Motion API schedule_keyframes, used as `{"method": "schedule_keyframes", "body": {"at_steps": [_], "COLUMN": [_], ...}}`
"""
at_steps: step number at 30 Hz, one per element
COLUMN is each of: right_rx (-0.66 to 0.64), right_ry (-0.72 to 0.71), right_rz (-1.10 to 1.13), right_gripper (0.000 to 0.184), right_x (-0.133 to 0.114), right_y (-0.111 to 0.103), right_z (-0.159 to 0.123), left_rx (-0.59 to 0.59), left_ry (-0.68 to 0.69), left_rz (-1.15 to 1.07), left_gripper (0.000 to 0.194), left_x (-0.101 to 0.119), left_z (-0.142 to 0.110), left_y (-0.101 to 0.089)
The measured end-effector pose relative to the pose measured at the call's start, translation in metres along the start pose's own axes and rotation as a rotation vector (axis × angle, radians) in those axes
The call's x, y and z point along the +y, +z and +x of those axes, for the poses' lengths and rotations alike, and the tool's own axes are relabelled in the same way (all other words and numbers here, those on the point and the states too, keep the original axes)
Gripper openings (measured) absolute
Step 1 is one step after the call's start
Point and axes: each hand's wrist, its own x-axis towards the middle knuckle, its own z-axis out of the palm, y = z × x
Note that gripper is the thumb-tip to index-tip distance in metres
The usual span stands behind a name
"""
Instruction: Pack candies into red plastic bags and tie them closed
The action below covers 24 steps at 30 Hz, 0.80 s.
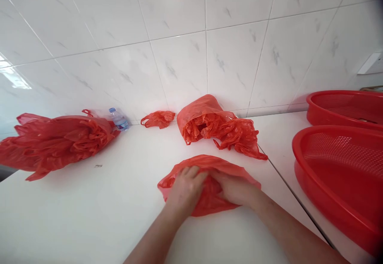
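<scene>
Left hand [189,186] and right hand [235,187] touch a loose red bag [211,204] on the bench [104,208]; I cannot tell whether either grips

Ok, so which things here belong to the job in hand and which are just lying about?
In the job:
- left hand
- right hand
- spread red bag, which both touch
- perhaps, as similar material: stuffed red bag, small red bag, large red bundle

Apparently lying about:
- bottle
- near red basket
- far red basket
</scene>
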Motion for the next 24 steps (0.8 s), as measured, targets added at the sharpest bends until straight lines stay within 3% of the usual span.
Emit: {"method": "schedule_keyframes", "body": {"at_steps": [3, 7, 12, 16, 20, 24], "right_rx": [-0.095, -0.158, 0.084, 0.192, 0.171, 0.154], "right_ry": [0.015, 0.047, -0.029, 0.067, 0.141, 0.131], "right_rz": [0.012, 0.102, 0.460, 0.567, 0.664, 0.674], "right_gripper": [0.075, 0.075, 0.045, 0.038, 0.032, 0.030], "right_x": [0.000, 0.003, 0.010, 0.019, 0.024, 0.025], "right_y": [-0.010, -0.023, -0.034, -0.033, -0.030, -0.030], "right_z": [-0.003, -0.004, 0.004, 0.016, 0.022, 0.020], "left_rx": [-0.090, -0.179, -0.318, -0.414, -0.364, -0.158], "left_ry": [-0.251, -0.301, -0.303, -0.297, -0.267, -0.173], "left_rz": [0.021, -0.016, -0.034, -0.056, -0.052, -0.075], "left_gripper": [0.048, 0.065, 0.076, 0.080, 0.078, 0.053], "left_x": [-0.028, -0.040, -0.035, -0.031, -0.024, -0.014], "left_z": [0.000, -0.005, -0.011, -0.014, -0.014, -0.010], "left_y": [0.003, -0.001, 0.001, 0.004, 0.004, -0.002]}}
